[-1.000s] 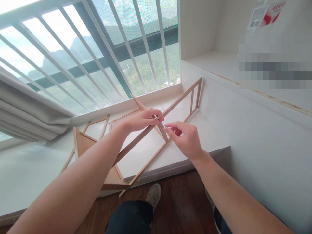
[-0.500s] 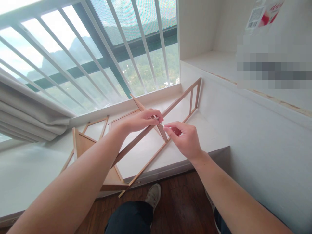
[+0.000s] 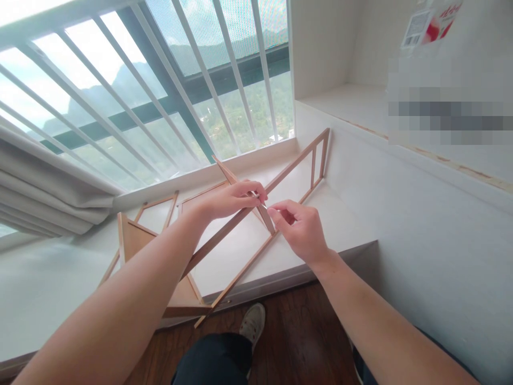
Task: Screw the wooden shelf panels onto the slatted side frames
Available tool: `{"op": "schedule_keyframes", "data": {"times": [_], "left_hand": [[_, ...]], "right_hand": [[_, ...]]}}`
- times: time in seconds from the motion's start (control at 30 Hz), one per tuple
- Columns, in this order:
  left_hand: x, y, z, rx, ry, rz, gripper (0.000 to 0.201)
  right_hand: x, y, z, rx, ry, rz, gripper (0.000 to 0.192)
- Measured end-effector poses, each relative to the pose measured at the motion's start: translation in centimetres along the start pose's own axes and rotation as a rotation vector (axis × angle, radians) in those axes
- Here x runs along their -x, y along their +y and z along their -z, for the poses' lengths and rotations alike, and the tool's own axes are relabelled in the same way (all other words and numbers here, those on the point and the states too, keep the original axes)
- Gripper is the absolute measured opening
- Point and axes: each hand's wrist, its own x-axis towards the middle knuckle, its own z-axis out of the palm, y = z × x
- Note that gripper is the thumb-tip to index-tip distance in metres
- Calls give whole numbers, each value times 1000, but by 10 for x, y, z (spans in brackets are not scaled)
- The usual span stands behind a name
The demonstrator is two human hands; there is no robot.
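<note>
A light-brown wooden frame point(image 3: 218, 241), like an open shelf rack with slim rails and thin panels, lies on its side on a white window ledge. My left hand point(image 3: 242, 197) is closed over its upper rail where a crosspiece meets it, fingers curled round the joint. My right hand point(image 3: 298, 223) is just to the right, thumb and forefinger pinching a thin silvery rod point(image 3: 265, 206). The rod points toward the joint under my left fingertips. Its far end is hidden by my left fingers, so I cannot tell what it touches.
Beyond the ledge point(image 3: 336, 219) stands a barred window point(image 3: 192, 80). A grey curtain point(image 3: 52, 187) hangs at left. White shelving point(image 3: 332, 99) with a chipped edge rises at right, a clear labelled package point(image 3: 430, 27) above it. Below is dark wooden floor point(image 3: 296, 321) with my shoe point(image 3: 253, 323).
My right hand has shifted very slightly left, and the angle of the rod looks a little different. My left hand and the wooden frame stay practically where they were.
</note>
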Motion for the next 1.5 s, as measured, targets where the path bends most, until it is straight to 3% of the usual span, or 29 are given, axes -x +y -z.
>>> {"op": "schedule_keyframes", "data": {"times": [1.07,1.5], "left_hand": [[0,4,-3,30,8,13,19],[-1,8,-1,6,-14,27,23]], "right_hand": [[1,1,1,-8,2,-56,22],[9,6,-8,-78,-67,-121,22]]}}
